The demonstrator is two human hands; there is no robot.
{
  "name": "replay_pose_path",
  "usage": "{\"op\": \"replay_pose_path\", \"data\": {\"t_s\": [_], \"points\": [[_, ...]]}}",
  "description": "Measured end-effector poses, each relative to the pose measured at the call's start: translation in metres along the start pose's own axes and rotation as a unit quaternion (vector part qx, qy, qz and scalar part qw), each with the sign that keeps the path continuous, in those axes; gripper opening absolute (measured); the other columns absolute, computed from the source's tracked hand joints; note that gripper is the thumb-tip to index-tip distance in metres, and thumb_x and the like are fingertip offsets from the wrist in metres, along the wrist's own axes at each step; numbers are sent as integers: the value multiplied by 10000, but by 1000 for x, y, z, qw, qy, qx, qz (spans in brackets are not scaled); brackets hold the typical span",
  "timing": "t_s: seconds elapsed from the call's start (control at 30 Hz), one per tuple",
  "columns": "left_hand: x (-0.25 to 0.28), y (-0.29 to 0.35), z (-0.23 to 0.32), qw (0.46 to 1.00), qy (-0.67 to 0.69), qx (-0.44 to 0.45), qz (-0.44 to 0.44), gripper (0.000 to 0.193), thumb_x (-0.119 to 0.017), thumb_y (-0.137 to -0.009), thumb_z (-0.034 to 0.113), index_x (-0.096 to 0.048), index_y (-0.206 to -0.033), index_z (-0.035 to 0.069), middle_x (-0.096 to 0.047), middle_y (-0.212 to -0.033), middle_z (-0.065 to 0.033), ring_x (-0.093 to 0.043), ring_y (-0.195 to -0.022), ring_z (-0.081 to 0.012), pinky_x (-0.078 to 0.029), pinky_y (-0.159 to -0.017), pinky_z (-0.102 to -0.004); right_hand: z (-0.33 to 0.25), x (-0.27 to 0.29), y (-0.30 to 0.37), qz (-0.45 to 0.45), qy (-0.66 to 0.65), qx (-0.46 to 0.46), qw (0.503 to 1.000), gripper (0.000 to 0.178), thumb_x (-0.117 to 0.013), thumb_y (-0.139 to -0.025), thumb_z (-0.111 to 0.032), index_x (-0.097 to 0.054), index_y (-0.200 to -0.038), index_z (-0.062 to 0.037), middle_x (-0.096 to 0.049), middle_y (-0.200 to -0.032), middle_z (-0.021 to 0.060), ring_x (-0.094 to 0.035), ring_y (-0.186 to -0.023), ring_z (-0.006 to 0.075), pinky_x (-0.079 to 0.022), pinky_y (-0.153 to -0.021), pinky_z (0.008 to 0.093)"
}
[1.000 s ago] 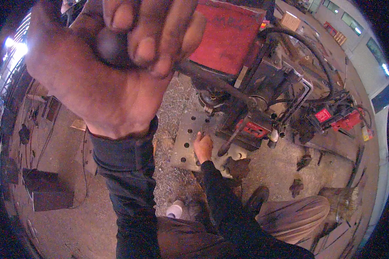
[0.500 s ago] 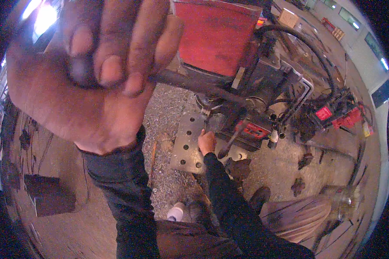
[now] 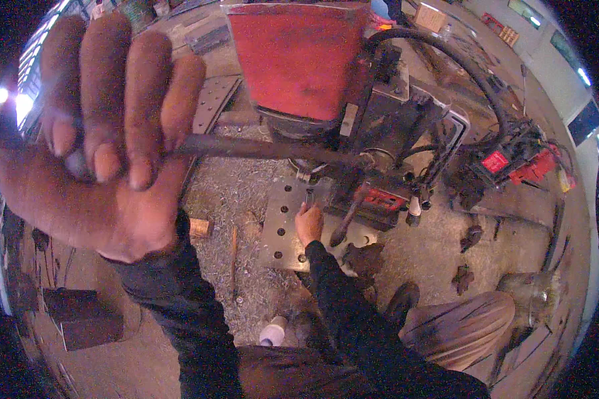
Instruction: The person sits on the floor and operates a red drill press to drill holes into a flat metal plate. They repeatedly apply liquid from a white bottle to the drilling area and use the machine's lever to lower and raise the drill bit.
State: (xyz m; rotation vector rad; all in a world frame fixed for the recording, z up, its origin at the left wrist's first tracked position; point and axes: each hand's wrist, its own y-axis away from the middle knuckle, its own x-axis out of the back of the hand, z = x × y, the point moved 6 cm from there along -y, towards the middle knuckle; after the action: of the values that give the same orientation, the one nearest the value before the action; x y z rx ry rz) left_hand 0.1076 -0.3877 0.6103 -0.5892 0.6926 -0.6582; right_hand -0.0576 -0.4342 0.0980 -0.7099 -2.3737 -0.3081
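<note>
The left hand (image 3: 106,139) is clenched on the drill's lever (image 3: 266,149). The right hand (image 3: 308,223) presses the holed plate (image 3: 279,226); its grip cannot be told. Several holes are already drilled.

A small red rectangular label (image 3: 494,161) sits on the dark unit at right.

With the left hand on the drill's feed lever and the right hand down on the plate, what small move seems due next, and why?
Probably pull the lever gently. The left hand is closed round its end, and the right hand rests on the holed metal plate under the red drill, among metal shavings. Whether the bit touches cannot be told.
</note>
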Motion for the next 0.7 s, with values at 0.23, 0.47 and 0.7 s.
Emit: {"op": "replay_pose_path", "data": {"t_s": [0.23,0.47,0.7], "points": [[0,4,3,967,-99,-93,215,240,-511,-876,231,-441,-683,107,-404,-543,-18,-333,-412,-134,-420,-701,-336,13,19,54,-11,-16,3,1000,332,-520,-956,-287,-547,-1003,41,-636,-861,283,-612,-835,463,-463,-735,519],[-14,-11,-10,996,-37,-60,49,344,-612,-826,91,-427,-540,137,-420,-460,11,-355,-300,-80,-420,-447,-214,11,36,50,-9,-63,-23,998,292,-536,-952,-273,-520,-981,17,-643,-846,265,-618,-829,453,-459,-726,523],[-5,-5,-1,989,-6,-95,116,403,-621,-774,21,-433,-449,168,-455,-382,28,-392,-247,-64,-352,-309,-186,9,15,30,11,-67,37,997,273,-525,-948,-226,-532,-1025,35,-651,-876,240,-616,-882,421,-451,-770,508]]}}
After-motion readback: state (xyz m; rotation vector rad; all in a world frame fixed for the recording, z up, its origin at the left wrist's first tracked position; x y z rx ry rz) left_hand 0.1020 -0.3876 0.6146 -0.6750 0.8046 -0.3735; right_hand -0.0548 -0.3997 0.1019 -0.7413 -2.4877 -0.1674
